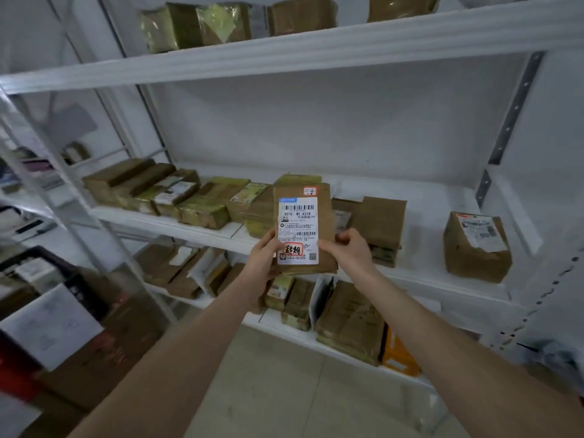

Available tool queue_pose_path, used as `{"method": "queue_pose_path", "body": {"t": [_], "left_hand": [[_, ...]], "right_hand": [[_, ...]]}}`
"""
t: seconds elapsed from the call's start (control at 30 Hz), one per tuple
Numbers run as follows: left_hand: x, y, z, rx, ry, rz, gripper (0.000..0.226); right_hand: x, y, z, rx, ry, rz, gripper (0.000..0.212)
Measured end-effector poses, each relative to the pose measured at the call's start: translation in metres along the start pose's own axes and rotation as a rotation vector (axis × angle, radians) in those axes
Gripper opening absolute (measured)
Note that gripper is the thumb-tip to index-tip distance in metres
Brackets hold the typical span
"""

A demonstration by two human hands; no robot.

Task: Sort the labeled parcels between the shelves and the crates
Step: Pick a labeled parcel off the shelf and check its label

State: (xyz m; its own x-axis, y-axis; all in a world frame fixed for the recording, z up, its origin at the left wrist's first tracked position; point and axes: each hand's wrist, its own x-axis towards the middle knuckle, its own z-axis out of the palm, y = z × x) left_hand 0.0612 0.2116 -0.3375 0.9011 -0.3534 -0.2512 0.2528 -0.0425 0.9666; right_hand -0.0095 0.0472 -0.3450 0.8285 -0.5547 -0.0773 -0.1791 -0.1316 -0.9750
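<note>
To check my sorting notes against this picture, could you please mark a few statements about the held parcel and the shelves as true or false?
1. The left hand and the right hand both grip the brown parcel near its lower end. True.
2. The parcel's white label faces away from the camera. False: it faces the camera.
3. A red-outlined stamp sits near the label's bottom. True.
4. The middle shelf holds only one parcel. False: a row of parcels lies on its left part, and more stand to the right.
5. An orange package sits on the lower shelf. True.
</note>
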Motion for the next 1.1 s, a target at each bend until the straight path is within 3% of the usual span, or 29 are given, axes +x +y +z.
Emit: {"method": "queue_pose_path", "body": {"t": [0.3,0.73,1.1], "left_hand": [[-0.003,-0.032,-0.126,-0.037,0.166,-0.063,0.045],[0.037,-0.056,-0.403,-0.066,0.354,-0.112,0.032],[0.083,-0.07,-0.589,-0.242,0.585,-0.188,0.052]], "right_hand": [[-0.006,0.004,0.134,-0.066,-0.172,-0.013,0.056],[0.017,-0.009,0.434,-0.161,-0.416,0.045,0.024],[0.053,-0.023,0.655,-0.225,-0.618,0.066,0.014]]}}
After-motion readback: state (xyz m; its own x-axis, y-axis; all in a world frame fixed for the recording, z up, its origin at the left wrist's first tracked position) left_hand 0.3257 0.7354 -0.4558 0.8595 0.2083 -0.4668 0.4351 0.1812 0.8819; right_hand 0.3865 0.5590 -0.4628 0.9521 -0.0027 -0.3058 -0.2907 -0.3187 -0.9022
